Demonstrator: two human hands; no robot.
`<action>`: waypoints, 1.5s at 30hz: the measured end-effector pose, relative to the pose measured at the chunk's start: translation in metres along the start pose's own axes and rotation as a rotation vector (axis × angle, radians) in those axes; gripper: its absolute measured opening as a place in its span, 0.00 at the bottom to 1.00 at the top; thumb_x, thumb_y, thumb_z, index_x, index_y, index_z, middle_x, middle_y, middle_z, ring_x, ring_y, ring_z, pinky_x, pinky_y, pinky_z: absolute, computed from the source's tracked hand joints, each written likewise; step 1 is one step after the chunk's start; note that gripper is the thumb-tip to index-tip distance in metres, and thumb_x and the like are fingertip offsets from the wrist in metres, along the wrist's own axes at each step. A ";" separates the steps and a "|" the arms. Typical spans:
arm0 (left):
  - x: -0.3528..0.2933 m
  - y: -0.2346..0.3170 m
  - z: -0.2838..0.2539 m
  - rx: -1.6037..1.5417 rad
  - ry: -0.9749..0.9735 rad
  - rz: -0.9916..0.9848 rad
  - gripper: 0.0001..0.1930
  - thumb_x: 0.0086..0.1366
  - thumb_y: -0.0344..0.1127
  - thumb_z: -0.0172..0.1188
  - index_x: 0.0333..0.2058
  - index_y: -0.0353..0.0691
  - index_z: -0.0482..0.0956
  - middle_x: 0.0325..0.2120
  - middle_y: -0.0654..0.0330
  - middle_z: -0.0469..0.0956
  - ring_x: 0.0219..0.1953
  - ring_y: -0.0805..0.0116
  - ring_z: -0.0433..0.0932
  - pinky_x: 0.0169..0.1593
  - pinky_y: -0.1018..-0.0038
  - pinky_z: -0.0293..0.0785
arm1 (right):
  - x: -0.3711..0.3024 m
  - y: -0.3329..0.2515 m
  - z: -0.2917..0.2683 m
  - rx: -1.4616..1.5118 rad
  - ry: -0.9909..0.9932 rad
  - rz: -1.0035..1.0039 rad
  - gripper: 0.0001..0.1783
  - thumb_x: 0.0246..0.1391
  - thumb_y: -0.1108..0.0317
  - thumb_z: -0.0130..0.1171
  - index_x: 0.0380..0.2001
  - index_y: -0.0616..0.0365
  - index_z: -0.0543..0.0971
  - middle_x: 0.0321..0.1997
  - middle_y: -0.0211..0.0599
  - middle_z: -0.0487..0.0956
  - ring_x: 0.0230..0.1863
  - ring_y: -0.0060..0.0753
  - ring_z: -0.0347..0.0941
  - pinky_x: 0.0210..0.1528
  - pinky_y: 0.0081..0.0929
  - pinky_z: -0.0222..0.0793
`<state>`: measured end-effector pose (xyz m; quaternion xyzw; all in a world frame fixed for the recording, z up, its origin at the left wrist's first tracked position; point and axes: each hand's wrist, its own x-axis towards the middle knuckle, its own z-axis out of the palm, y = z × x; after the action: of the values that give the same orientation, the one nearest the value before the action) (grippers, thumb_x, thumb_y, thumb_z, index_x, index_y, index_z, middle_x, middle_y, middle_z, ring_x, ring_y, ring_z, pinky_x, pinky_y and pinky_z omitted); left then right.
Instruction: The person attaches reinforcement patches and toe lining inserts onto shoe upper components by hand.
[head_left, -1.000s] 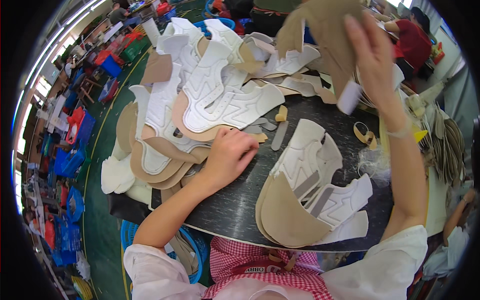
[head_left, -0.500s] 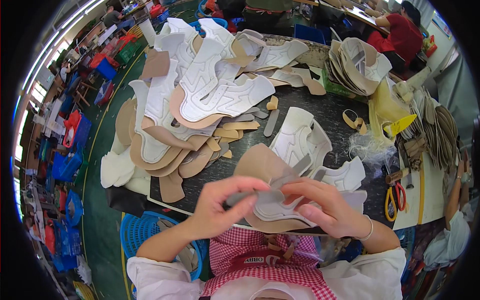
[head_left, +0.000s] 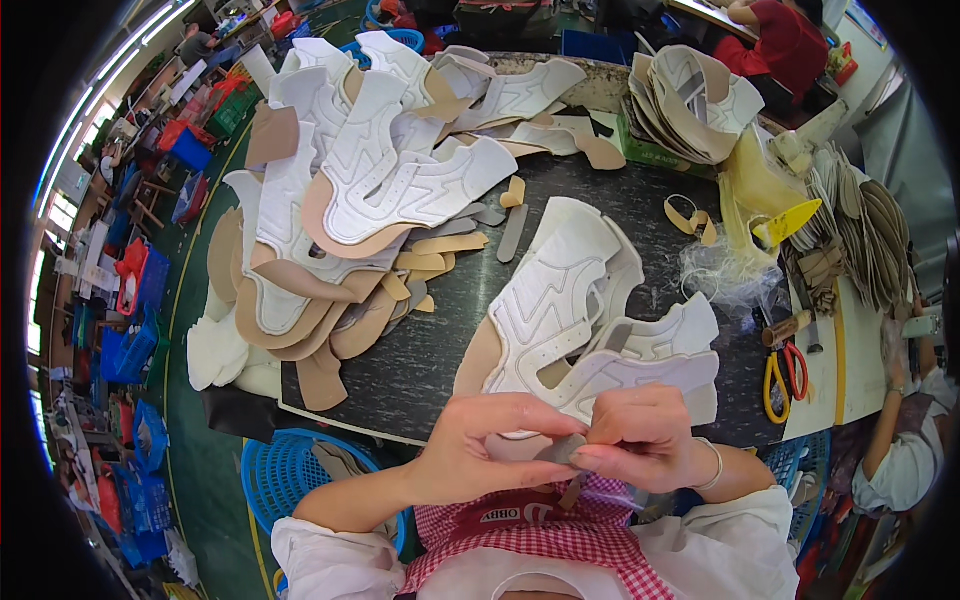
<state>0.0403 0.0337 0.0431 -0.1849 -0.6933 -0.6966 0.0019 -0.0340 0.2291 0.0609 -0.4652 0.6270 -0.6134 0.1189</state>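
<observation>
Just beyond the table's near edge, my left hand point(head_left: 488, 440) pinches a small grey strip point(head_left: 563, 449) between thumb and fingers. My right hand point(head_left: 645, 440) is closed on the strip's other end, its fingers curled. Most of the strip is hidden by the fingers. Right beyond my hands lies a white shoe upper point(head_left: 545, 310) with stitched lines and tan lining, and a second white upper part point(head_left: 650, 365) spreads to its right. Some of their near edge is covered by my hands.
A big pile of white uppers point(head_left: 365, 180) fills the table's left side. Loose tan and grey strips point(head_left: 450, 243) lie beside it. To the right are scissors point(head_left: 785, 385), a yellow plastic bag point(head_left: 755, 185) and stacked grey pieces point(head_left: 865, 230). A blue basket point(head_left: 285, 475) stands below left.
Both hands have drawn toward my body with the grey strip, and the right fingers have closed on it. The white upper now lies farther out, turned with its white face up.
</observation>
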 end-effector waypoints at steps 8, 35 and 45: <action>0.007 0.022 -0.033 -0.055 0.452 0.078 0.22 0.51 0.32 0.71 0.44 0.35 0.75 0.26 0.57 0.79 0.28 0.68 0.80 0.32 0.71 0.79 | -0.038 -0.001 -0.001 -0.125 -0.069 -0.016 0.08 0.50 0.75 0.63 0.35 0.62 0.77 0.32 0.39 0.78 0.27 0.34 0.76 0.27 0.22 0.70; 0.030 -0.028 0.017 0.528 -0.042 -0.194 0.16 0.59 0.25 0.60 0.47 0.35 0.73 0.25 0.56 0.77 0.23 0.68 0.78 0.28 0.74 0.74 | -0.019 0.058 -0.046 -0.687 -0.089 0.226 0.10 0.55 0.65 0.59 0.27 0.58 0.71 0.24 0.38 0.73 0.22 0.41 0.74 0.22 0.33 0.67; 0.026 -0.039 0.018 0.581 -0.031 -0.165 0.10 0.58 0.25 0.58 0.39 0.34 0.73 0.29 0.51 0.76 0.27 0.57 0.79 0.31 0.67 0.74 | -0.011 0.046 -0.063 -0.933 -0.069 0.095 0.13 0.44 0.69 0.67 0.27 0.56 0.71 0.25 0.35 0.70 0.20 0.40 0.70 0.22 0.32 0.66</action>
<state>0.0109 0.0591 0.0118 -0.1302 -0.8761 -0.4641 -0.0127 -0.0936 0.2706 0.0293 -0.4600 0.8521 -0.2439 -0.0544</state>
